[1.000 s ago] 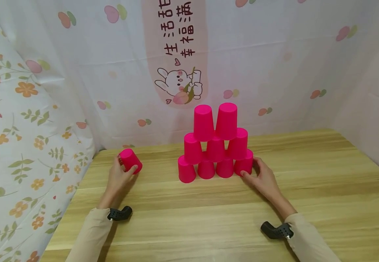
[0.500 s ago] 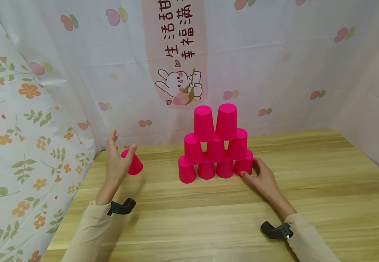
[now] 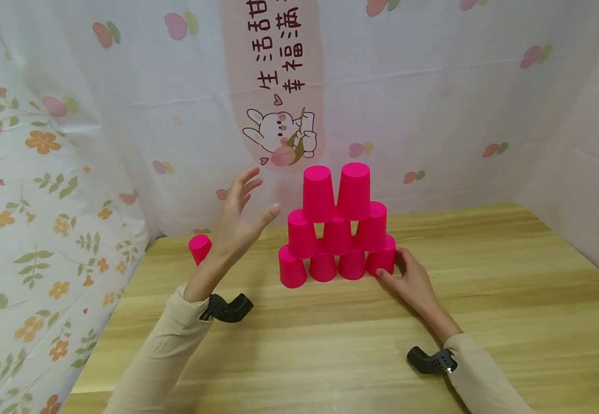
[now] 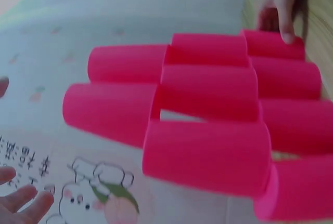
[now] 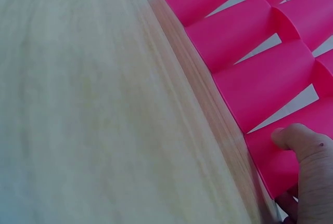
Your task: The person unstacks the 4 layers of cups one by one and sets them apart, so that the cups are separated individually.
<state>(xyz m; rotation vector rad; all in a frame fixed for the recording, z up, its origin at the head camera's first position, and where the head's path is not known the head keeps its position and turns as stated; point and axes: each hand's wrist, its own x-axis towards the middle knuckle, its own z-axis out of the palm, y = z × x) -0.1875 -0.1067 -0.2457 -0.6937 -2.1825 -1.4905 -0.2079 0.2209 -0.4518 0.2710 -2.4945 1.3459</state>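
Upside-down pink plastic cups form a pyramid in the head view: several along the bottom, three in the middle row (image 3: 337, 234), two on top (image 3: 318, 194). My right hand (image 3: 410, 284) holds the rightmost bottom cup (image 3: 383, 261); in the right wrist view the thumb (image 5: 299, 140) lies on its side, with the other fingers mostly hidden behind. My left hand (image 3: 238, 230) is raised left of the pyramid, fingers spread and holding nothing. Its fingertips (image 4: 23, 198) show at the left wrist view's edge, apart from the cups. Behind the left forearm stands a single pink cup (image 3: 199, 246), partly hidden.
The cups stand on a wood-grain table (image 3: 304, 345). A white printed cloth (image 3: 408, 103) with a rabbit drawing (image 3: 281, 129) hangs close behind, and a floral cloth (image 3: 45, 230) hangs along the left side.
My left hand has let go of the single cup, lifted, and moved right toward the upper part of the pyramid. My right hand stays at the same bottom cup.
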